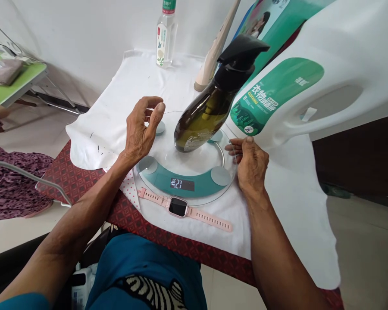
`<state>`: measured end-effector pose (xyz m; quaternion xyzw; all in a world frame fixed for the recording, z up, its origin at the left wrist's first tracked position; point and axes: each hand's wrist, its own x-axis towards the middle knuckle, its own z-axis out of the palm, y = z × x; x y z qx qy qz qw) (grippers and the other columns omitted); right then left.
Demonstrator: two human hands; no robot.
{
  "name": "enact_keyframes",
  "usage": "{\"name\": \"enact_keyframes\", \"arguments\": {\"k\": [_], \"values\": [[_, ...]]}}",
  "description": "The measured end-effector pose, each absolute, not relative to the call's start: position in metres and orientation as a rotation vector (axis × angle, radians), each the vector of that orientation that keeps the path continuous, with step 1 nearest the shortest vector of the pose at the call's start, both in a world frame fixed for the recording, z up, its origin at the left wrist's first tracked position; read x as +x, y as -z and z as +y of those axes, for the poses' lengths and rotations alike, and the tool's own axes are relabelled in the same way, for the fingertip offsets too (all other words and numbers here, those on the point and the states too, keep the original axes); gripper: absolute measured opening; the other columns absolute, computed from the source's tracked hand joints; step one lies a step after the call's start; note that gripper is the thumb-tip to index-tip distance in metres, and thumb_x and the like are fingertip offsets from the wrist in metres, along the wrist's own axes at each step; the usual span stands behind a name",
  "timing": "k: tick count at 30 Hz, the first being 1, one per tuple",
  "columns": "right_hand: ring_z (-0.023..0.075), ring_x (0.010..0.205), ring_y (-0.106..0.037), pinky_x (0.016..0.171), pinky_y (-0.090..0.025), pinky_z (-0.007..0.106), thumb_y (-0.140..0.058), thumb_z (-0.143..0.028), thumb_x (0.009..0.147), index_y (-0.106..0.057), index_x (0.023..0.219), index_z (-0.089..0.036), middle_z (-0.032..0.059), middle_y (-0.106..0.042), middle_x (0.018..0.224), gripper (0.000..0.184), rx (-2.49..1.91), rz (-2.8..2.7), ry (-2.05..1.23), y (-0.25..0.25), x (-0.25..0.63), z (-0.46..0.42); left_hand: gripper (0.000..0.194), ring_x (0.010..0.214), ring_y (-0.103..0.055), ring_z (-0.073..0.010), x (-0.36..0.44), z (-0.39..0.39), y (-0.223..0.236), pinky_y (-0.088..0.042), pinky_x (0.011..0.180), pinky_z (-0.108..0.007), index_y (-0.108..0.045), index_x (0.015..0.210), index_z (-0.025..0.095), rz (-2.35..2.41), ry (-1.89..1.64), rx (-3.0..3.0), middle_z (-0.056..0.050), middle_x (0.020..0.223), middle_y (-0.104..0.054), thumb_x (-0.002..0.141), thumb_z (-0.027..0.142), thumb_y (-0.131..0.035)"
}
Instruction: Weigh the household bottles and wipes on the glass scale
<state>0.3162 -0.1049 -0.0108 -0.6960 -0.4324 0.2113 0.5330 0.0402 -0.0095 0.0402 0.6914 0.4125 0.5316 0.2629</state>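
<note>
A round glass bathroom scale (177,190) with a teal band lies on the white cloth, its small display lit. On its glass stands a dark olive pump bottle (202,114) with a black pump head. My left hand (142,125) hovers by the scale's left side, thumb and fingers apart, holding nothing. At the right rim is my right hand (252,163), fingers stretched towards the glass and holding nothing; whether they touch it I cannot tell. A pink-strapped smartwatch (178,207) lies flat along the near edge of the scale.
Behind the scale stand a clear drink bottle (166,38) and a beige, long-necked object (213,54). A big white detergent jug (339,77) rises at the right. White cloth (106,112) covers much of the red table (168,241). Someone in patterned clothing (16,176) is at left.
</note>
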Motion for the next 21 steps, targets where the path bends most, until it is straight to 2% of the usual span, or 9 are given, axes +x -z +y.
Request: {"name": "enact_keyframes", "arguments": {"k": [5,8,12,15,17,21], "values": [[0.0201,0.075,-0.065,0.071,-0.047,0.036,-0.042,-0.077,0.102,-0.074,0.094,-0.021,0.0075,-0.077,0.085,0.065,-1.663,-1.04,-0.502,0.011,0.315,-0.106,0.051,0.096,-0.074,-0.0247,0.041,-0.012,-0.04,-0.058,0.083,-0.044,-0.07,0.108,0.029,1.085,-1.424,1.9,-0.006,0.112,-0.078,0.103,0.076,-0.053],[0.0198,0.075,-0.065,0.076,-0.049,0.037,-0.041,-0.077,0.103,-0.074,0.094,-0.021,0.0071,-0.077,0.084,0.065,-1.648,-1.053,-0.496,0.012,0.316,-0.106,0.06,0.102,-0.074,-0.0253,0.042,-0.015,-0.042,-0.059,0.092,-0.044,-0.069,0.118,0.026,1.026,-1.347,1.943,-0.008,0.12,-0.077,0.098,0.081,-0.057],[0.0206,0.079,-0.068,0.079,-0.05,0.036,-0.04,-0.079,0.102,-0.076,0.098,-0.019,0.0082,-0.078,0.088,0.069,-1.666,-1.054,-0.508,0.011,0.318,-0.105,0.082,0.126,-0.07,-0.0316,0.047,-0.021,-0.047,-0.054,0.11,-0.048,-0.059,0.141,0.027,0.928,-1.177,2.034,-0.014,0.144,-0.069,0.083,0.084,-0.073],[0.0236,0.082,-0.069,0.081,-0.052,0.039,-0.039,-0.084,0.098,-0.077,0.1,-0.019,0.0102,-0.079,0.09,0.075,-1.698,-1.061,-0.532,0.007,0.319,-0.104,0.096,0.137,-0.064,-0.0381,0.056,-0.023,-0.051,-0.052,0.115,-0.055,-0.055,0.146,0.028,0.906,-1.079,2.115,-0.017,0.15,-0.065,0.07,0.077,-0.089],[0.0256,0.083,-0.07,0.083,-0.052,0.041,-0.039,-0.087,0.095,-0.077,0.1,-0.019,0.0115,-0.08,0.09,0.079,-1.704,-1.064,-0.55,0.003,0.319,-0.104,0.09,0.13,-0.068,-0.039,0.063,-0.023,-0.054,-0.055,0.11,-0.057,-0.059,0.14,0.028,0.93,-1.028,2.159,-0.015,0.141,-0.07,0.067,0.068,-0.094],[0.0282,0.086,-0.071,0.088,-0.054,0.044,-0.039,-0.087,0.095,-0.077,0.097,-0.021,0.0123,-0.081,0.093,0.077,-1.696,-1.048,-0.59,-0.003,0.318,-0.105,0.053,0.093,-0.075,-0.0314,0.073,-0.027,-0.061,-0.062,0.085,-0.05,-0.068,0.106,0.026,1.07,-0.917,2.115,-0.006,0.103,-0.078,0.069,0.053,-0.093]]}}
